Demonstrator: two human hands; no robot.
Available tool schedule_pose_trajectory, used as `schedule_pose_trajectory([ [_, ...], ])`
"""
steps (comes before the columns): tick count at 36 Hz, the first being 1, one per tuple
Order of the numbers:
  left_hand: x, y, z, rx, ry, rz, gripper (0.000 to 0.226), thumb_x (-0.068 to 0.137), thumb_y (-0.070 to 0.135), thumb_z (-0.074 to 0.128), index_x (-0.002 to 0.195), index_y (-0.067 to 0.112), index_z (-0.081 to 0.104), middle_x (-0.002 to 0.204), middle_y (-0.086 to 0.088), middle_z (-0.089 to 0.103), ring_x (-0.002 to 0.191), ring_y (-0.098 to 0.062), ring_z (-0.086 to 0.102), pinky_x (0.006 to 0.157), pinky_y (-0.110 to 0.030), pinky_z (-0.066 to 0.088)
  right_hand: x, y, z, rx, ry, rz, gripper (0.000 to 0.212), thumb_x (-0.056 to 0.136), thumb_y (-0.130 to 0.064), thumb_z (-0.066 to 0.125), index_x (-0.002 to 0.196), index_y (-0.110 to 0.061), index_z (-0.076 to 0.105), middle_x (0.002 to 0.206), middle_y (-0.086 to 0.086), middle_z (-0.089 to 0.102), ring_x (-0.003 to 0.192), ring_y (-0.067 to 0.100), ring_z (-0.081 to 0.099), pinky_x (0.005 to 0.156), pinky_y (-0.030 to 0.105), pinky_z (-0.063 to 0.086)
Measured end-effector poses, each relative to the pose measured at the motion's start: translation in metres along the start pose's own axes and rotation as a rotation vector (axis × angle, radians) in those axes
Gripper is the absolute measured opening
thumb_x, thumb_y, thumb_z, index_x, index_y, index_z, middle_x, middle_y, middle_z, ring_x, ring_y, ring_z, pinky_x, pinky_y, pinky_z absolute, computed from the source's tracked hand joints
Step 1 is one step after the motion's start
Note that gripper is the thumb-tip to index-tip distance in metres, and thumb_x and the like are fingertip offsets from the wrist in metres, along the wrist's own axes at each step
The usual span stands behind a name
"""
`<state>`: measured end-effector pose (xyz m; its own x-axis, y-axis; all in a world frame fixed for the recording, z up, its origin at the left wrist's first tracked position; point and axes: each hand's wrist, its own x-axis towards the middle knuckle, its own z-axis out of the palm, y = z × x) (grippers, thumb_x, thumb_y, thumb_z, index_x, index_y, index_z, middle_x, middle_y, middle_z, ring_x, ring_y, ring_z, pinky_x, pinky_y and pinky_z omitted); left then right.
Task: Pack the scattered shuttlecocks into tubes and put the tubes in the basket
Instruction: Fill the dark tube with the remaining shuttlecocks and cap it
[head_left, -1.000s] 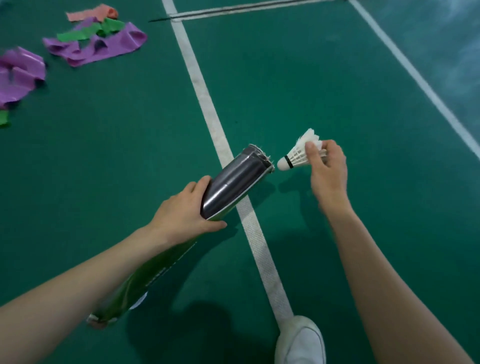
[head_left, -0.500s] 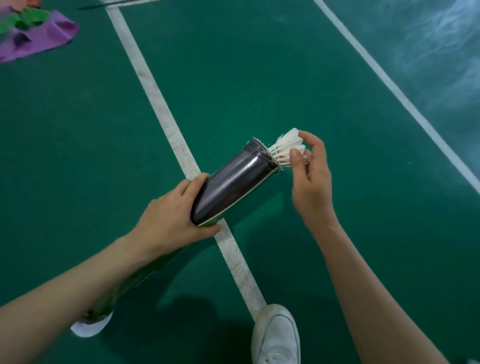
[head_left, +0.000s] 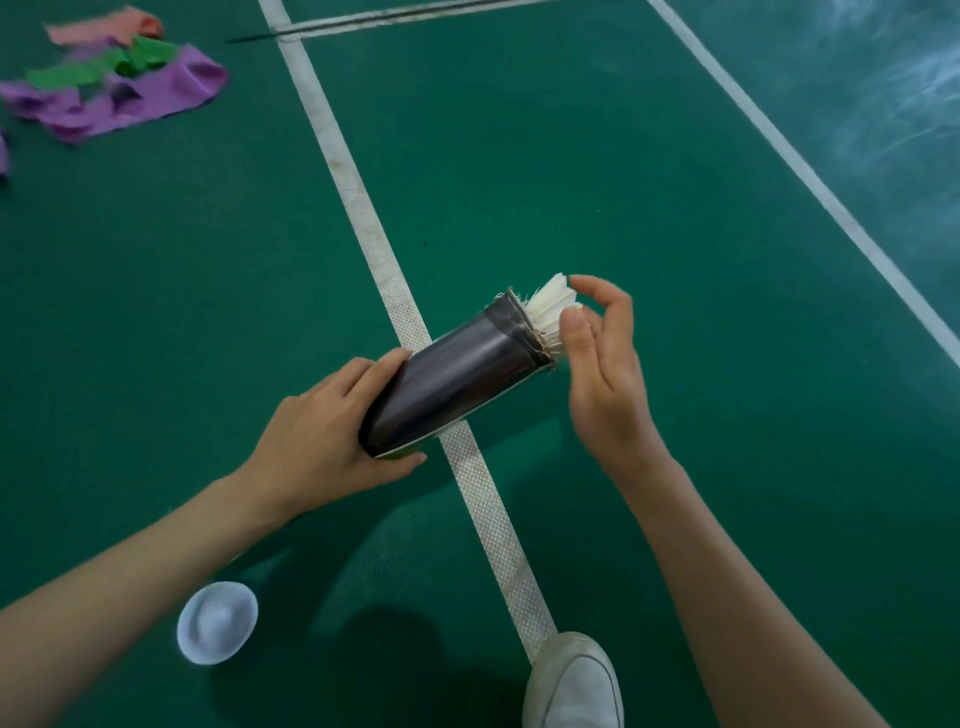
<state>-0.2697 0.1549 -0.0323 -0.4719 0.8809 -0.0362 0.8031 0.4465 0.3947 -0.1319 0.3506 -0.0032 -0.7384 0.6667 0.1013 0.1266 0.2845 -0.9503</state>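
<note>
Our left hand (head_left: 332, 441) is wrapped round the middle of the dark tube (head_left: 457, 374), holding it tilted above the green floor (head_left: 571, 156) with its open mouth pointing up and away to the right. The shuttlecock (head_left: 553, 306) sits in that mouth, white feathers sticking out. Our right hand (head_left: 602, 374) is cupped beside the mouth, thumb tip on the feathers and forefinger arched over them; we cannot tell whether they pinch or merely touch.
</note>
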Motion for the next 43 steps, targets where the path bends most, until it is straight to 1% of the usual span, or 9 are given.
schedule_pose_trajectory([
  [7,-0.004,-0.001,-0.007,0.022,0.023,0.002,0.089,0.066,0.07,0.055,0.14,0.024,0.037,0.112,0.004,0.059,0.081,-0.023,0.065,0.053,-0.033,0.054,-0.004,-0.002,0.01,-0.158,-0.179,-0.091,0.056,0.093,-0.052,0.028,0.138,-0.019,0.033,0.102,-0.013,0.056,0.083,-0.003,0.054,0.075,0.016,0.041],
  [13,-0.007,-0.008,-0.01,0.06,0.046,-0.016,0.089,0.064,0.07,0.055,0.138,0.024,0.039,0.11,0.005,0.059,0.08,-0.023,0.065,0.05,-0.032,0.051,-0.007,-0.007,0.025,-0.162,-0.258,-0.045,0.062,0.09,-0.061,0.027,0.141,-0.027,0.026,0.119,-0.003,0.059,0.101,0.011,0.058,0.089,0.031,0.046],
  [18,-0.009,-0.016,-0.011,0.106,0.004,-0.075,0.091,0.065,0.065,0.068,0.141,0.031,0.031,0.111,0.007,0.056,0.088,-0.022,0.063,0.058,-0.033,0.05,0.001,-0.013,0.023,0.015,-0.33,0.188,0.069,0.089,-0.061,0.022,0.15,-0.036,-0.001,0.109,-0.056,0.024,0.111,-0.023,0.032,0.102,0.01,0.018],
  [21,-0.01,-0.019,-0.007,0.12,-0.077,-0.15,0.095,0.068,0.062,0.07,0.146,0.035,0.023,0.12,0.01,0.051,0.1,-0.019,0.058,0.07,-0.032,0.048,0.008,-0.012,0.032,0.048,-0.374,0.299,0.072,0.089,-0.059,0.022,0.149,-0.038,-0.012,0.117,-0.043,0.017,0.12,-0.008,0.018,0.106,0.022,0.009],
  [25,-0.02,-0.036,0.0,0.15,-0.161,-0.238,0.095,0.072,0.063,0.066,0.147,0.035,0.015,0.122,0.009,0.047,0.105,-0.016,0.054,0.071,-0.029,0.042,0.003,-0.003,0.058,0.042,-0.335,0.373,0.07,0.099,-0.047,0.031,0.151,-0.027,-0.013,0.098,-0.037,0.04,0.116,-0.004,0.027,0.101,0.023,0.016],
  [29,-0.045,-0.061,0.0,0.143,-0.209,-0.326,0.096,0.074,0.062,0.066,0.148,0.031,0.013,0.122,0.007,0.047,0.094,-0.012,0.05,0.071,-0.027,0.043,-0.015,0.017,0.092,-0.002,-0.418,0.364,0.073,0.098,-0.037,0.045,0.151,-0.029,-0.004,0.118,-0.015,0.06,0.117,0.005,0.049,0.109,0.035,0.03],
  [35,-0.086,-0.095,-0.013,0.151,-0.223,-0.46,0.096,0.075,0.064,0.064,0.146,0.026,0.011,0.127,0.003,0.046,0.098,-0.019,0.055,0.075,-0.033,0.05,-0.042,0.031,0.145,-0.17,-0.331,0.099,0.058,0.095,-0.017,0.054,0.145,-0.012,0.025,0.135,-0.001,0.041,0.127,0.011,0.039,0.111,0.032,0.032],
  [38,-0.107,-0.115,-0.022,0.139,-0.227,-0.579,0.097,0.077,0.062,0.065,0.146,0.02,0.011,0.131,-0.003,0.044,0.099,-0.022,0.055,0.076,-0.033,0.049,-0.059,0.032,0.173,-0.257,-0.282,-0.184,0.04,0.091,-0.021,0.051,0.128,-0.008,0.04,0.122,0.011,0.046,0.115,0.017,0.042,0.103,0.03,0.035],
  [43,-0.145,-0.14,-0.022,0.106,-0.276,-0.742,0.094,0.076,0.058,0.068,0.142,0.016,0.016,0.13,-0.009,0.045,0.102,-0.029,0.057,0.08,-0.038,0.049,-0.098,0.049,0.216,-0.432,-0.905,-0.466,0.048,0.088,-0.04,0.045,0.124,-0.007,0.052,0.126,0.013,0.048,0.122,0.025,0.041,0.101,0.041,0.04],
])
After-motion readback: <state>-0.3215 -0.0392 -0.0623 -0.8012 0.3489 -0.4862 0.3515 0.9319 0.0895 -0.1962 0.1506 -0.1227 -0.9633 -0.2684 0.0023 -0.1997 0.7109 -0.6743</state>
